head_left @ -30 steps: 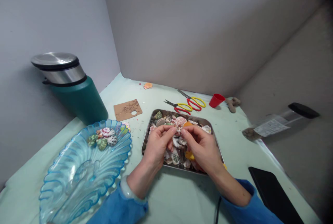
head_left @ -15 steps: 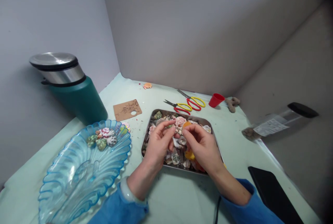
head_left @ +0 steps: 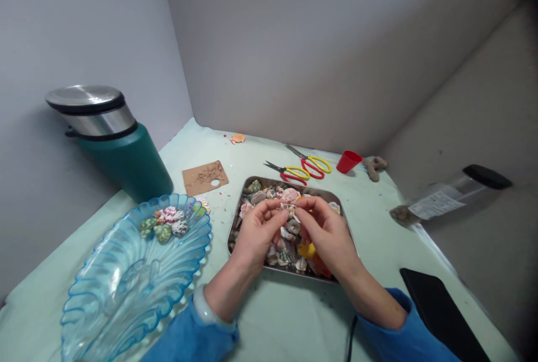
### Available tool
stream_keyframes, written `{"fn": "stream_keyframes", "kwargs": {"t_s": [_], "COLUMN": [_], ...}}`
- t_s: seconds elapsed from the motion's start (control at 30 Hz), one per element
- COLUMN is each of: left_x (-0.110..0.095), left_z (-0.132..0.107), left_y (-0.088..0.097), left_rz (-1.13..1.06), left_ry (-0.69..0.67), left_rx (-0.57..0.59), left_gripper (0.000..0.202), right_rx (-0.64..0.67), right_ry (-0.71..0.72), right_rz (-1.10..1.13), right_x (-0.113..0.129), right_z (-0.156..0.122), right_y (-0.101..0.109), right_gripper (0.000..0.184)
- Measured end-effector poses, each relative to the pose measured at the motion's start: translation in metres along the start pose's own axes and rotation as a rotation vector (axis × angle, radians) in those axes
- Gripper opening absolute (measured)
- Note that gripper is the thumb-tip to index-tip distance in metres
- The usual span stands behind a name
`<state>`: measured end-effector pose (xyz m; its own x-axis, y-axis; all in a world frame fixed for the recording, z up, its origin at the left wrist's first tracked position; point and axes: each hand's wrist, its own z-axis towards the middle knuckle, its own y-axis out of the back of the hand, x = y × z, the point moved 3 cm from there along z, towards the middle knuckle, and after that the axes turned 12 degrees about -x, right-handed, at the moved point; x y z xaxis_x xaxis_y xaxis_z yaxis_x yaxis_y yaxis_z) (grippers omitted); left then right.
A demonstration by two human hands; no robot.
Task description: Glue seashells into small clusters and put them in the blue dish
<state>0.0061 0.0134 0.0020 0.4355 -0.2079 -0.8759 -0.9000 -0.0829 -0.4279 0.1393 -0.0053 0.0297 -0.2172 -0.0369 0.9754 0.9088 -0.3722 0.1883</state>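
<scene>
Over a metal tray (head_left: 290,275) full of mixed seashells (head_left: 284,255), both my hands meet at the fingertips. My left hand (head_left: 257,234) is closed in a pinch, and my right hand (head_left: 327,232) pinches close beside it. A small pale piece, perhaps a shell (head_left: 291,209), shows between the fingertips; its exact kind is too small to make out. Yellow and orange pieces (head_left: 306,250) lie among the shells below my right hand. To the left, a blue clear plastic shell-shaped dish (head_left: 126,272) holds several green, white and reddish snail shells (head_left: 168,223).
A green bottle (head_left: 126,154) stands at the left. Behind the tray are a brown card (head_left: 205,177), two pairs of scissors (head_left: 294,171), an orange shell (head_left: 237,138) and a red cup (head_left: 348,161). A clear jar (head_left: 445,199) and a black flat object (head_left: 441,314) are at the right.
My hands have drawn together, so the fingertips now nearly touch around the small pale piece. The dish and tray stay where they were.
</scene>
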Motion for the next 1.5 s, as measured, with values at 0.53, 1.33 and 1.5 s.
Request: {"fn": "stream_keyframes", "kwargs": {"t_s": [0.53,1.33,1.5], "left_x": [0.0032,0.0022,0.0038], "left_z": [0.0019,0.0042,0.0047], "left_y": [0.0024,0.0023,0.0025], "left_rz": [0.049,-0.087,-0.049], "left_ry": [0.004,0.084,0.084], "left_rx": [-0.011,0.006,0.031], "left_gripper": [0.041,0.042,0.043], "right_rx": [0.058,0.061,0.068], "right_ry": [0.060,0.016,0.036], "right_rz": [-0.029,-0.028,-0.063], "right_x": [-0.0065,-0.0073,-0.0076], "right_z": [0.0000,0.0001,0.0007], "right_y": [-0.0005,-0.0007,-0.0005], "right_gripper": [0.025,0.028,0.026]}}
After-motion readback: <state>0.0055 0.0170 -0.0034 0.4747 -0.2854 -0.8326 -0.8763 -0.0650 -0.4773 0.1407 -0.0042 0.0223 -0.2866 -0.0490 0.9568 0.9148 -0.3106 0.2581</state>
